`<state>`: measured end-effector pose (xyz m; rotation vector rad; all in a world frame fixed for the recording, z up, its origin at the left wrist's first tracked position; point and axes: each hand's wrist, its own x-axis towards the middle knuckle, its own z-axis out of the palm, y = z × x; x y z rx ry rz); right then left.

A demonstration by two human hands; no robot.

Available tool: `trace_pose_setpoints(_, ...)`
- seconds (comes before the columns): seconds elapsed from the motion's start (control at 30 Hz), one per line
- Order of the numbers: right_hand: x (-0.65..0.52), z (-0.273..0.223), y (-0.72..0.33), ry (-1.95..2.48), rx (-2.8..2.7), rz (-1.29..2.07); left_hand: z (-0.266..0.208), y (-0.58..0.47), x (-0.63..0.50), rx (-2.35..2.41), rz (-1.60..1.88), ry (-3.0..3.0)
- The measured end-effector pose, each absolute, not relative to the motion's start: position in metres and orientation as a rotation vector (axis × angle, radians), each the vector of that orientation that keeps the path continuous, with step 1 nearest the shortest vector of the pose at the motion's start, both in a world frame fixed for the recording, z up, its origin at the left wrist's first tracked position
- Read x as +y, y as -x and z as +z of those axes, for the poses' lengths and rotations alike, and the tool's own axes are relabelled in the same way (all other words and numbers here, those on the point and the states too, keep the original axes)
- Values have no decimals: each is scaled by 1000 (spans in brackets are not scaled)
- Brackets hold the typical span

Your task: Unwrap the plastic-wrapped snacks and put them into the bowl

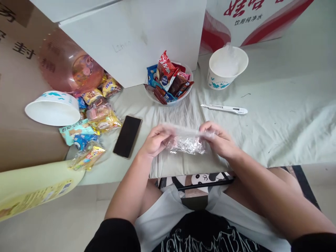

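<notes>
Between my hands, close to the table's front edge, a clear plastic bag (187, 144) is stretched sideways. Its top edge is blurred, and something shiny or crinkled shows in its lower part; I cannot make out what. My left hand (156, 140) pinches the bag's left end. At the right end, my right hand (219, 140) is closed on the plastic. Just beyond the right hand lies a white utility knife (224, 109). Straight ahead stands a clear bowl (172, 103) filled with wrapped snacks (168, 75). A dark phone (127, 136) rests left of my left hand.
At the back right stands a paper tub (219, 82) with clear plastic in it. Another paper tub (52, 111) lies tilted at left beside a pile of packaged snacks (98, 113). Cartons (131, 38) line the back, including a red-and-white box (246, 22). A pale cloth (288, 115) covers the table.
</notes>
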<state>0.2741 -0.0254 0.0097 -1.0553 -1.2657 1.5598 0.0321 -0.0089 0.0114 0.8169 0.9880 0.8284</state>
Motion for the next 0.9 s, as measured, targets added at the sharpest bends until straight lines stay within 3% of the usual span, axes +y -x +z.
trace_pose_setpoints(0.17,-21,6,-277,1024,-1416,1614,9,-30,-2,923,821,-1120)
trace_pose_setpoints(0.27,-20,2,-269,1351,-1458,1327,5,-33,-8,1206,927,-1362)
trace_pose_setpoints(0.4,-27,-1,-259,1390,-1269,1148,4,-39,-25,1568,1268,-1587)
trace_pose_setpoints(0.67,-47,6,-244,1046,-1382,1432,1,-61,-39,1011,754,-1419)
trace_pose_setpoints(0.9,-44,9,-251,770,-1269,1783,2,-53,-38,961,782,-1233)
